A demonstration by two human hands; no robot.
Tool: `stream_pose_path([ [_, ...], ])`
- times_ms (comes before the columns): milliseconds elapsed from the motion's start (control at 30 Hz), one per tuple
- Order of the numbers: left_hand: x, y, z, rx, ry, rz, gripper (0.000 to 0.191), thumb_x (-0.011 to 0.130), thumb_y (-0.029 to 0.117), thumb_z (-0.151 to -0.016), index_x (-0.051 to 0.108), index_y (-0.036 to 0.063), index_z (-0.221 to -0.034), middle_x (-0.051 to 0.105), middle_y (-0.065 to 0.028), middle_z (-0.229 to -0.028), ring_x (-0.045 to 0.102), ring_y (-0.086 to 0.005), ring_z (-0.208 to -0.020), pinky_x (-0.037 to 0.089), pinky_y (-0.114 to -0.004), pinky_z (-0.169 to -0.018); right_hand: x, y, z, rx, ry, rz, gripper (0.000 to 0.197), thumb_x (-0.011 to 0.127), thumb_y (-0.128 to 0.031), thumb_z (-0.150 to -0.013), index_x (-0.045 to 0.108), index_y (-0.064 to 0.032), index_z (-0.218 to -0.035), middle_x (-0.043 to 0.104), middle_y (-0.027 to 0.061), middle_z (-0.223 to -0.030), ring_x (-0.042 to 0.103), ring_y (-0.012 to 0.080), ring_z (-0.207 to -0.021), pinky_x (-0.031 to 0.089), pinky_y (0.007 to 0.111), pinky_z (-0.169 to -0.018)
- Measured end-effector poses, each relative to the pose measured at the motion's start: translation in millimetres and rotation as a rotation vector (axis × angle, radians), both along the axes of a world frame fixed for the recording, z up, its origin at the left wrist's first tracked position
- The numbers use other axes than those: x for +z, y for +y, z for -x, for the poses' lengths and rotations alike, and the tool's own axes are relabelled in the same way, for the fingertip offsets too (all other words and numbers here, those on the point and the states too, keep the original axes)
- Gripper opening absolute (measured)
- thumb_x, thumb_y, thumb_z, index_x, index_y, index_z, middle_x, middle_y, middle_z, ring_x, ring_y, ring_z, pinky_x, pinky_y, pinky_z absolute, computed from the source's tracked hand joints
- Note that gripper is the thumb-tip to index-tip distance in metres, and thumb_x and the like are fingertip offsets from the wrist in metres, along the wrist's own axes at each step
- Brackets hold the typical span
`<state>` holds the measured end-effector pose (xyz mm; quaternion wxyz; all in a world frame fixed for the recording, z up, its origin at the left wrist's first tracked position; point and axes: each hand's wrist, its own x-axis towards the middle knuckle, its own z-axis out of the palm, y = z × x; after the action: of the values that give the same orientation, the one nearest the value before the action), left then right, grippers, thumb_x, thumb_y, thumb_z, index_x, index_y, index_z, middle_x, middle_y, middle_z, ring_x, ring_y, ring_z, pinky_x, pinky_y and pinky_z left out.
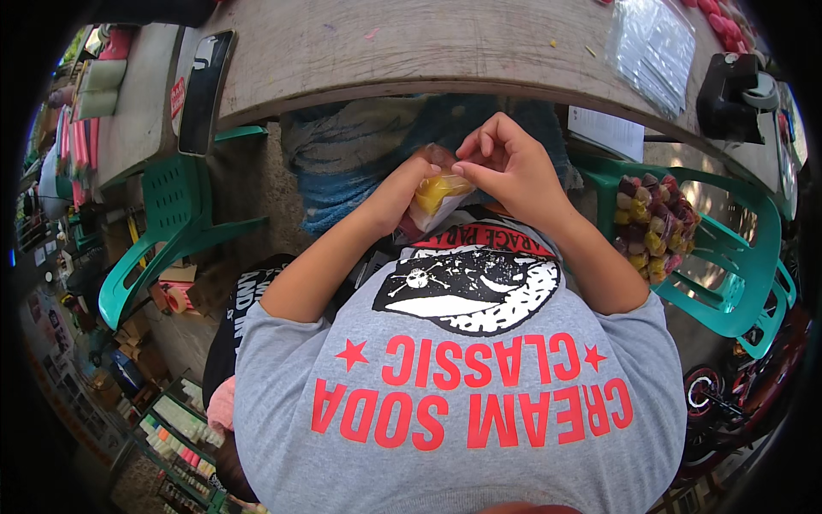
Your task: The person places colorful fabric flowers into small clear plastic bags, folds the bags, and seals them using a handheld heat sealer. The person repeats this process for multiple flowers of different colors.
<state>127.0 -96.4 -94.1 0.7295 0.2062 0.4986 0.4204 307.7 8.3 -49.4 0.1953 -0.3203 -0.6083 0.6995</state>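
Note:
Above my lap, my left hand point(420, 177) grips a small clear plastic bag point(444, 186) with a yellow piece and something white inside. My thumb lies over the bag's near side, and the fingers behind it are mostly hidden. At the bag's upper edge, the thumb and fingertips of my right hand point(507, 157) pinch the plastic, the other fingers curled. A cluster of small wrapped pieces point(658, 225), yellow, maroon and pink, rests on the green plastic chair point(732, 257) to my right.
Ahead is a worn wooden table point(398, 51) holding flat clear plastic bags point(652, 54) and a black tape dispenser point(732, 96). A smartphone point(207, 93) lies at the left. Another green chair point(173, 212) stands left, close to a person in black point(221, 327). Blue patterned cloth point(347, 167) hangs below the table edge.

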Motion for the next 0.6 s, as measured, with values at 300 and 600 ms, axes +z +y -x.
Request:
stream_pose_path([
  [300,-0.6,-0.5,-2.3,0.020,0.060,0.014,0.025,0.059,0.027,-0.095,0.059,0.0064,-0.109,0.063,-0.0072,-0.104,0.059,-0.0150,-0.097,0.048,-0.029,-0.087,0.5,-0.3,1.5,-0.160,0.049,0.111,0.035,0.075,0.000,-0.088,0.041,-0.0068,-0.089,0.068,0.0084,-0.094,0.066,0.0083,-0.090,0.057,0.025,-0.078],
  [600,-1.5,7.6,-9.6,0.198,-0.044,0.215,0.011,0.058,0.016,-0.091,0.059,0.0086,-0.099,0.061,-0.0038,-0.096,0.060,-0.0144,-0.086,0.048,-0.030,-0.076,2.7,-19.9,17.8,-0.123,-0.006,0.063,0.040,0.081,-0.003,-0.083,0.041,-0.0073,-0.087,0.069,0.0067,-0.084,0.066,0.0070,-0.084,0.054,0.024,-0.072],
])
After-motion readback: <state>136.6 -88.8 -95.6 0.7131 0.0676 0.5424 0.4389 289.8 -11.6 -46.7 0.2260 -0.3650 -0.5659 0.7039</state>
